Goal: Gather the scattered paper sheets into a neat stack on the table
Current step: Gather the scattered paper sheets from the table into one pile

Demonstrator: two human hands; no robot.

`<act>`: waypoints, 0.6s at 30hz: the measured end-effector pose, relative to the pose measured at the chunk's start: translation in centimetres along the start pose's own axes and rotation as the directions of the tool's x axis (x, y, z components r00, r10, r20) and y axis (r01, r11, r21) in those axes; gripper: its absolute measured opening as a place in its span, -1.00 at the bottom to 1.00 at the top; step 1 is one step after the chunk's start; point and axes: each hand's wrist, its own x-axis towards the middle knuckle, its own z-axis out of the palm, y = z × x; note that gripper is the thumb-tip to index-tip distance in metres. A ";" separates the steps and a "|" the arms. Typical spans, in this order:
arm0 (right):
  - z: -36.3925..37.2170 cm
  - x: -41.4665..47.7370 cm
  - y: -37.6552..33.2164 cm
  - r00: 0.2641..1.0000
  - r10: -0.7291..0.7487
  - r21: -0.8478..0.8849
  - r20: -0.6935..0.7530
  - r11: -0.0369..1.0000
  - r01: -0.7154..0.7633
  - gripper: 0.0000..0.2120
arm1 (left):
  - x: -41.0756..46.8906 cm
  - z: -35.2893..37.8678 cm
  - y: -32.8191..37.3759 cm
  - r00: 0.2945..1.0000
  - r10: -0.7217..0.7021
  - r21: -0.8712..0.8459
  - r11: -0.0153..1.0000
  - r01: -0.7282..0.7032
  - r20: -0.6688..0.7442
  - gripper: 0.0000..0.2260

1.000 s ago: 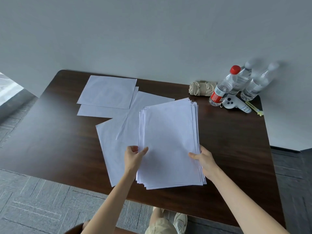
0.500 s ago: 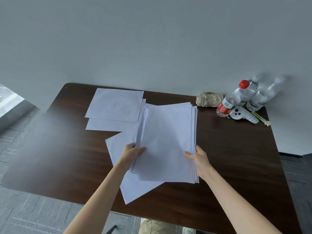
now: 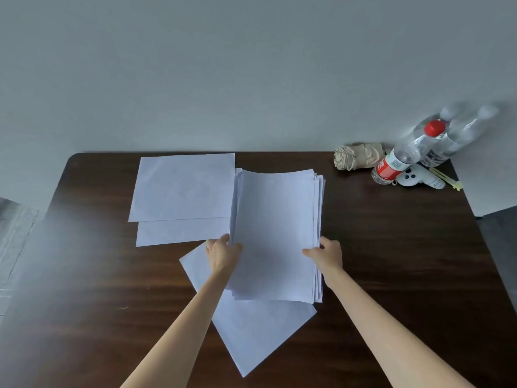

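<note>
Both forearms bare, slender, smooth, bare as far as view reaches. Left hand (image 3: 222, 254), right hand (image 3: 326, 254) bare too, fingers slim.

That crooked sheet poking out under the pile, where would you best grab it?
Probably its near corner, from the person's side. The crooked sheet lies flat on the table, its far part covered by the pile, which the left hand and right hand hold; that corner sticks out furthest.

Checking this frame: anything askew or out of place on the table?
The stack, held by the left hand and right hand, has fanned right edges. One loose sheet lies rotated beneath it. At back left, a top sheet overlaps a bottom sheet, offset. Nothing spilled or torn.
</note>
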 end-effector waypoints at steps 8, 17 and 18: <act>1.0 1.5 -1.1 0.968 0.248 0.175 0.028 0.953 -0.248 -0.85 | 1.0 -0.8 0.3 0.993 -0.031 -0.100 0.994 0.043 0.113 -0.71; 1.2 1.3 -0.9 0.964 0.261 0.166 -0.041 0.954 -0.251 -0.65 | 1.8 -0.9 -0.2 0.940 0.009 -0.391 0.911 0.133 0.340 -0.55; 1.1 1.3 -1.0 0.963 0.269 0.197 -0.022 0.945 -0.260 -0.63 | 1.6 -0.9 -0.2 0.929 0.048 -0.417 0.901 0.118 0.367 -0.54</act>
